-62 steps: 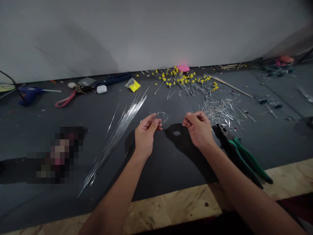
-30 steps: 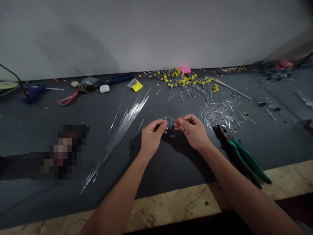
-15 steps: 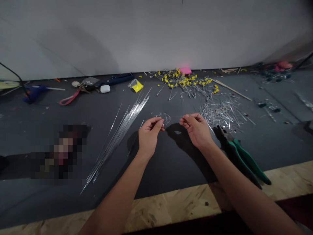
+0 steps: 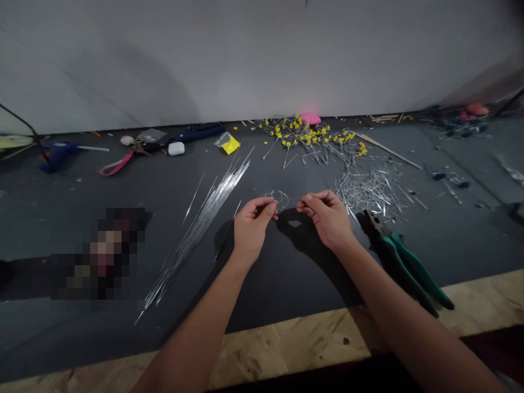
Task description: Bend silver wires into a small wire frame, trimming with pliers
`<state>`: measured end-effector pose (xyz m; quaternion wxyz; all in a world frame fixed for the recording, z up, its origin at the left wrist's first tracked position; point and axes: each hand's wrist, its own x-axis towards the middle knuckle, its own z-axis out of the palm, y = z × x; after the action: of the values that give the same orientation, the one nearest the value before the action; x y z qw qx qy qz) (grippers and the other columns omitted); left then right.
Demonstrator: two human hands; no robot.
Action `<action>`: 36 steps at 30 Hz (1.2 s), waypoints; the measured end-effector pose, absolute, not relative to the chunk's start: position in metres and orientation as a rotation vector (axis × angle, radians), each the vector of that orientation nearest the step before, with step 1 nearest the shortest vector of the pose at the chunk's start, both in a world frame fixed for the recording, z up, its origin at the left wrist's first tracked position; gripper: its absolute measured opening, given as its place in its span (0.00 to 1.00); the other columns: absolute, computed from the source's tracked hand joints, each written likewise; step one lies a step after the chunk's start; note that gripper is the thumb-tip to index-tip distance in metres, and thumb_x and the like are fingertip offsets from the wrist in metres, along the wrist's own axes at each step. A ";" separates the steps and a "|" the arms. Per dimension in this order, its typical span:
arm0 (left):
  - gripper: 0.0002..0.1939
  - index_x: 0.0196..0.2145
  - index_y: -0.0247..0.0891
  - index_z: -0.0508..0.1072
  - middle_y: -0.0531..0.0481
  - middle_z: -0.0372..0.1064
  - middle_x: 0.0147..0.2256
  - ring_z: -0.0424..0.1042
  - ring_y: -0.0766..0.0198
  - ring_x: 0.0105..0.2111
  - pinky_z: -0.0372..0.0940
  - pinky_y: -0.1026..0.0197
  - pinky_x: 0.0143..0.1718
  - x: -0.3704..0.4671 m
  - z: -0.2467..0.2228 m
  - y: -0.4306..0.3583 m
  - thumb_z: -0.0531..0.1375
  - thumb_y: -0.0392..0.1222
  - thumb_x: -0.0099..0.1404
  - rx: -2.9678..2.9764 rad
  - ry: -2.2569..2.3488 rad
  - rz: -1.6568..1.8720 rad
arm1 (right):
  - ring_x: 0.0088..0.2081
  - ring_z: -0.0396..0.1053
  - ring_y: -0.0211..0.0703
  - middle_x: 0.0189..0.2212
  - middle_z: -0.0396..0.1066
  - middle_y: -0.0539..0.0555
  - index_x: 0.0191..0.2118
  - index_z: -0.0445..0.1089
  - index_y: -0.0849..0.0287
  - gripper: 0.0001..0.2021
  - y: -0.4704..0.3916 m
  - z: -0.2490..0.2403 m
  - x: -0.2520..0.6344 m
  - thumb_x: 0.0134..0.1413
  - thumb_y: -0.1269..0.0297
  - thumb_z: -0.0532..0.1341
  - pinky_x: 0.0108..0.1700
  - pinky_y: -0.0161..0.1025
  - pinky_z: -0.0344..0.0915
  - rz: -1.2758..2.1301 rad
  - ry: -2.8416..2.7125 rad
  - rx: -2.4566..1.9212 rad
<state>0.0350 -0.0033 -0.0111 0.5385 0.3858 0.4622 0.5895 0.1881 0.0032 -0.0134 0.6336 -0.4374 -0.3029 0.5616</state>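
- Wire piece (image 4: pixel 279 197) is sitting between your two hands, held just above the dark mat (image 4: pixel 286 273); it is showing as a thin, silvery, curled loop, too fine to trace along its full run
- Your left hand (image 4: pixel 250 229) is pinching one end of the loop between thumb and forefinger, the other fingers curling in behind
- Your right hand (image 4: pixel 326 217) is pinching at the other side with fingers pressed together; whether it is gripping the same strand or a free tail is not clear
- Risk, in my judgement: you are gripping by the fingertips only, so a springy loop may be slipping free and flicking away, or its cut end may be pricking a fingertip
- Risk: you are working just beside the pile of short cut wires (image 4: pixel 370 188) and near the bundle of long straight wires (image 4: pixel 200 224); a dropped piece may be getting lost among them
- Risk: pulling the hands apart too hard may be kinking or straightening the curl
- Pliers (image 4: pixel 403 267) with green handles are lying close to your right forearm; a sweep of that arm may be knocking them toward the table edge
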 end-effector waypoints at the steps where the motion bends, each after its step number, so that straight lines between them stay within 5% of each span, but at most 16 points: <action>1: 0.10 0.36 0.36 0.74 0.50 0.73 0.32 0.70 0.70 0.28 0.66 0.64 0.32 0.035 -0.011 -0.003 0.64 0.39 0.54 0.910 1.084 1.402 | 0.28 0.74 0.35 0.25 0.73 0.46 0.26 0.65 0.57 0.09 0.003 -0.013 0.188 0.41 0.68 0.68 0.33 0.36 0.71 1.285 -0.698 -1.004; 6: 0.27 0.50 0.40 0.65 0.51 0.73 0.30 0.72 0.67 0.29 0.67 0.63 0.31 0.035 -0.008 -0.004 0.66 0.37 0.53 0.861 1.035 1.351 | 0.29 0.73 0.35 0.26 0.73 0.46 0.25 0.65 0.58 0.09 0.001 -0.012 0.186 0.41 0.68 0.68 0.34 0.35 0.70 1.310 -0.705 -1.014; 15: 0.20 0.44 0.37 0.70 0.51 0.72 0.32 0.71 0.69 0.27 0.68 0.63 0.30 0.035 -0.011 -0.002 0.66 0.37 0.52 0.855 0.977 1.323 | 0.29 0.73 0.35 0.26 0.74 0.46 0.25 0.65 0.58 0.10 0.000 -0.013 0.186 0.41 0.67 0.69 0.33 0.34 0.71 1.382 -0.717 -0.994; 31: 0.24 0.47 0.38 0.67 0.50 0.74 0.33 0.72 0.68 0.28 0.66 0.63 0.32 0.032 -0.004 -0.003 0.66 0.37 0.52 0.676 0.988 1.325 | 0.27 0.71 0.32 0.25 0.72 0.44 0.24 0.63 0.56 0.11 0.002 -0.006 0.191 0.42 0.68 0.68 0.31 0.32 0.69 1.361 -0.615 -0.910; 36: 0.15 0.38 0.35 0.71 0.48 0.75 0.32 0.71 0.68 0.28 0.66 0.63 0.33 0.035 -0.001 -0.009 0.66 0.36 0.52 0.680 0.945 1.250 | 0.27 0.70 0.32 0.23 0.70 0.44 0.23 0.64 0.57 0.10 0.001 -0.004 0.189 0.42 0.68 0.68 0.30 0.31 0.68 1.368 -0.578 -0.902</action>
<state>0.0353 -0.0087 -0.0013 0.6570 0.3000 0.4170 0.5517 0.1891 0.0011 -0.0041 0.6459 -0.3962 -0.2542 0.6010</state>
